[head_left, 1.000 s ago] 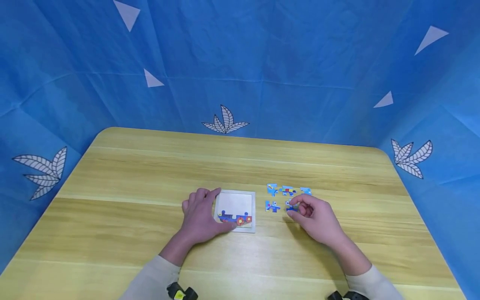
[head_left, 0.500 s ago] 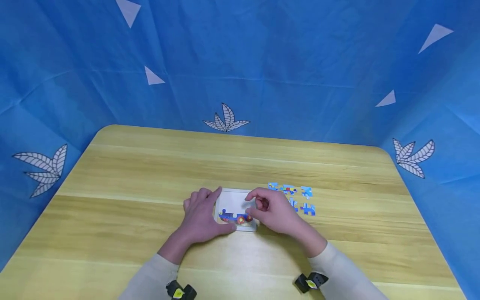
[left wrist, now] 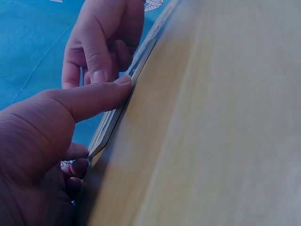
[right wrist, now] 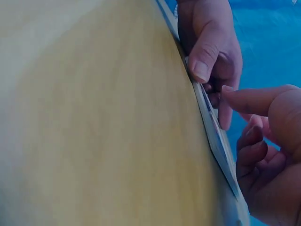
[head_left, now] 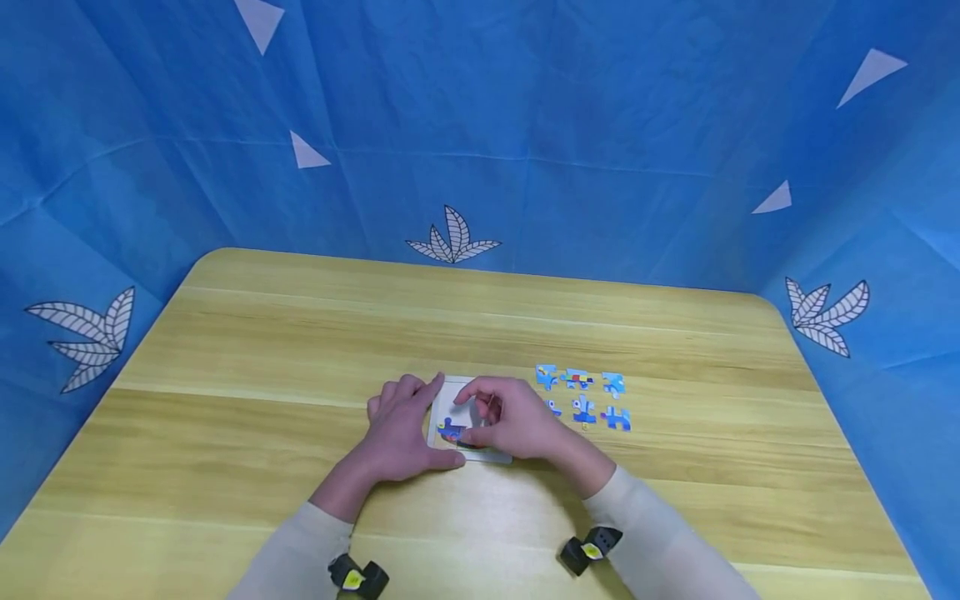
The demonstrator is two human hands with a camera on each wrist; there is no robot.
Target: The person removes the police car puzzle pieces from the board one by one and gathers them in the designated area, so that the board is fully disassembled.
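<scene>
A white square puzzle frame (head_left: 491, 457) lies flat in the head view, with blue and red jigsaw pieces (head_left: 452, 430) in its near part. My left hand (head_left: 401, 433) holds the frame's left side, index finger along the edge to the far corner and thumb on the near rim. Over the frame, my right hand (head_left: 513, 417) has index finger and thumb apart, and no piece shows between them. Its thumb (right wrist: 249, 100) is close to the pieces; whether it touches them I cannot tell. The right hand hides the frame's right part.
Several loose blue jigsaw pieces (head_left: 583, 410) lie in two rows right of the frame on the wooden table (head_left: 315, 333). A blue patterned cloth (head_left: 600, 125) hangs behind the table. Black devices (head_left: 592, 548) are strapped to both wrists.
My right hand has come left from the loose pieces to above the frame, uncovering loose pieces it was hiding. The left hand has stayed at the frame's left side.
</scene>
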